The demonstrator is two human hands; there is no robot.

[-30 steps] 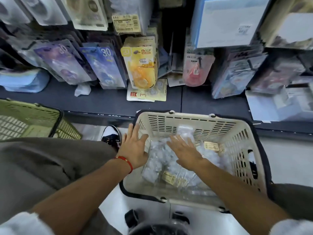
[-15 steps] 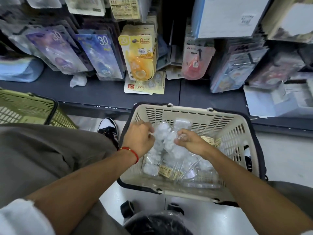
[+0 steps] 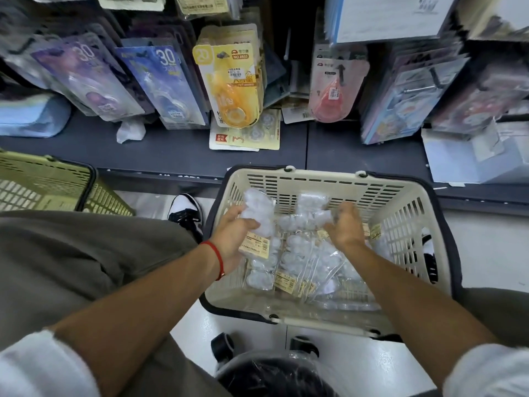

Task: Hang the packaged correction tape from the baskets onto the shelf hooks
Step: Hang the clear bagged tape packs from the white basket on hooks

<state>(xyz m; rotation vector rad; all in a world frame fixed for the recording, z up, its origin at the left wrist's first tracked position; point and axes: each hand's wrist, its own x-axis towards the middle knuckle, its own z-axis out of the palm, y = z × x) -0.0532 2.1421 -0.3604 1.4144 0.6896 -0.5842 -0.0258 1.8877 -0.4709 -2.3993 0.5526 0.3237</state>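
A cream plastic basket (image 3: 323, 181) sits on the floor before the shelf, filled with several clear packs of correction tape (image 3: 297, 267) bearing tan labels. My left hand (image 3: 232, 233) grips a bundle of these packs (image 3: 257, 213), lifted at the basket's left side. Over the basket's middle, my right hand (image 3: 345, 224) curls its fingers round more clear packs (image 3: 307, 207). Above, hooks carry hanging packs: purple (image 3: 86, 78), blue (image 3: 163, 84), yellow (image 3: 229, 78) and pink (image 3: 335, 84).
An olive-green basket (image 3: 43, 184) stands at the left on the floor. The dark shelf ledge (image 3: 171, 153) holds loose packs (image 3: 246, 136) and a crumpled white scrap (image 3: 130, 131). My shoe (image 3: 186, 210) is beside the cream basket. White boxes (image 3: 469, 156) sit at right.
Both hands went from lying flat on the packs to grasping them. The left hand has now lifted its bundle up and to the left; the right hand has closed on packs farther right.
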